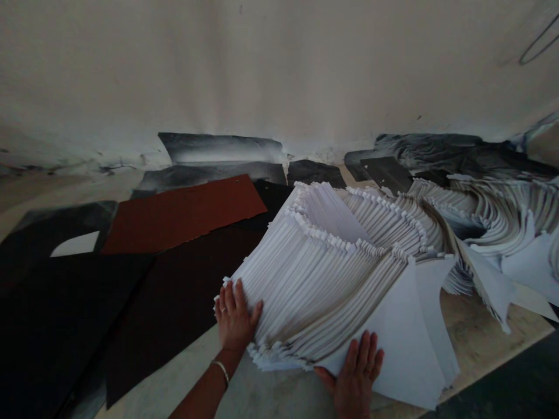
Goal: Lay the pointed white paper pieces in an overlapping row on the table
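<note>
two bare hands rest on a tall fanned stack of white paper sheets (323,285), which stands on a mottled stone surface (476,326), its edges curving in stepped waves. the left hand (233,317) presses flat against the stack's near side, with a ring (223,309) on one finger and a thin bangle (220,371) at the wrist. the right hand (356,372) lies against the broad front sheet, lower down and to the right. the fingers (360,355) of both hands are spread open, laid on the paper with nothing pinched between them. a second fanned mass of white sheets (498,215) sprawls to the right, running into the stack. to the left lie overlapping black sheets (56,326) and a red-brown sheet (183,215), while dusty dark sheets (218,148) lean along a white plastered wall (279,70).
</note>
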Demonstrator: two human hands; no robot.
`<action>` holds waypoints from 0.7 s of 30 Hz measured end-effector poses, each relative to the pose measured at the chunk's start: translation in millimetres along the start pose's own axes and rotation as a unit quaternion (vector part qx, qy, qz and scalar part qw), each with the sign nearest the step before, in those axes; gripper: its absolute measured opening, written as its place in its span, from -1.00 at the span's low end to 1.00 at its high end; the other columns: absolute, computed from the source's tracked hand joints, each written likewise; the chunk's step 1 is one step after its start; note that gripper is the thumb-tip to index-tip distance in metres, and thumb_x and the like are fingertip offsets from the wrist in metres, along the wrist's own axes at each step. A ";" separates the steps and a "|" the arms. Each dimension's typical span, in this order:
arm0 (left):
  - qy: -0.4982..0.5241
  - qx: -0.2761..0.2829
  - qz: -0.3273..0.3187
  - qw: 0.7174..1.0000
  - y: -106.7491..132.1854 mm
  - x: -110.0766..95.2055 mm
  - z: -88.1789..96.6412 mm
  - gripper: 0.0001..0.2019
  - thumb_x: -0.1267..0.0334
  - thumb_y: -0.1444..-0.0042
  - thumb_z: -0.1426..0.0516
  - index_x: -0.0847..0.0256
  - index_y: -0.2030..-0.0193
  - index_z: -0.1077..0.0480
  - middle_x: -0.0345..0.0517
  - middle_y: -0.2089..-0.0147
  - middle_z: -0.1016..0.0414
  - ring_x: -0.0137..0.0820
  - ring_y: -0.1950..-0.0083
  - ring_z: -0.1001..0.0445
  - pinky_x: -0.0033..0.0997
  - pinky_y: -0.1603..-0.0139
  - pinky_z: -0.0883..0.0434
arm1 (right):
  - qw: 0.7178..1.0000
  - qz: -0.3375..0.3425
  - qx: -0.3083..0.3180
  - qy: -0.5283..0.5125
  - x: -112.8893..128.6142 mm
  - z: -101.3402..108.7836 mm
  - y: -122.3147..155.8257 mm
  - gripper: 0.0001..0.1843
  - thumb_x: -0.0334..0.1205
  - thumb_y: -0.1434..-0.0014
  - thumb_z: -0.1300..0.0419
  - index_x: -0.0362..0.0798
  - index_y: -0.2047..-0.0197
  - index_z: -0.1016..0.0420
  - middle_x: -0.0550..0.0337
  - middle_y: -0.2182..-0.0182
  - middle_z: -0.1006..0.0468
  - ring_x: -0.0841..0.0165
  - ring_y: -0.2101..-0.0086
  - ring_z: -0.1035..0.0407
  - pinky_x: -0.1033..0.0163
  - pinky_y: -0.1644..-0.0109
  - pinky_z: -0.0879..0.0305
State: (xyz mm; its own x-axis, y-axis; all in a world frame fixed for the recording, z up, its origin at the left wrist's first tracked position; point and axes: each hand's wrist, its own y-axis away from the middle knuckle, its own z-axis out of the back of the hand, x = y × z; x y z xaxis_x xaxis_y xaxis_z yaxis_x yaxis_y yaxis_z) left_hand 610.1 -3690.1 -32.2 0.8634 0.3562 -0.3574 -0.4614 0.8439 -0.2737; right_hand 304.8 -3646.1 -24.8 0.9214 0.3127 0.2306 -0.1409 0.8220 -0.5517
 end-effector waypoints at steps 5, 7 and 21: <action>-0.006 0.017 -0.020 1.000 -49.7 -4.0 -9.0 -0.21 -0.12 -0.32 0.08 0.41 -0.51 0.11 0.37 -0.51 0.08 0.17 -0.52 0.12 0.25 -0.45 0.06 | 1.000 0.000 0.028 0.003 5.3 -8.5 -36.8 0.22 0.32 -0.17 -0.17 -0.16 -0.52 0.46 -0.36 -0.46 0.39 -0.35 -0.40 0.44 -0.67 -0.24 0.23; -0.014 0.031 -0.023 0.999 -54.8 -3.7 -1.3 -0.21 -0.15 -0.33 0.09 0.37 -0.51 0.11 0.37 -0.52 0.10 0.19 -0.51 0.10 0.32 -0.43 0.06 | 0.998 0.004 0.056 -0.001 2.4 2.7 -36.6 0.16 0.31 -0.20 -0.15 -0.15 -0.52 0.39 -0.30 -0.47 0.33 -0.30 -0.41 0.41 -0.61 -0.28 0.17; 0.169 0.060 -0.011 0.984 117.1 -35.1 54.8 -0.38 0.01 -0.35 0.13 0.13 -0.50 0.04 0.03 -0.54 0.07 -0.09 -0.53 0.00 0.09 -0.46 -0.19 | 0.987 0.087 0.134 0.000 -55.3 64.8 27.8 -0.05 -0.16 -0.15 -0.20 -0.05 -0.52 0.14 0.01 -0.47 0.08 0.04 -0.43 0.20 -0.17 -0.41 -0.01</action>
State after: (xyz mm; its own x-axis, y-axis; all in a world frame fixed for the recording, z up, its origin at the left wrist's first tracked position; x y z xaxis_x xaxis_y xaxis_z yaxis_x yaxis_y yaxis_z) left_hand 536.9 -3581.8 -2.8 0.7463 0.2008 -0.6347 -0.3981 0.8987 -0.1838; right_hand 226.4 -3609.7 -1.0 0.8744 0.4610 0.1515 -0.3882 0.8519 -0.3516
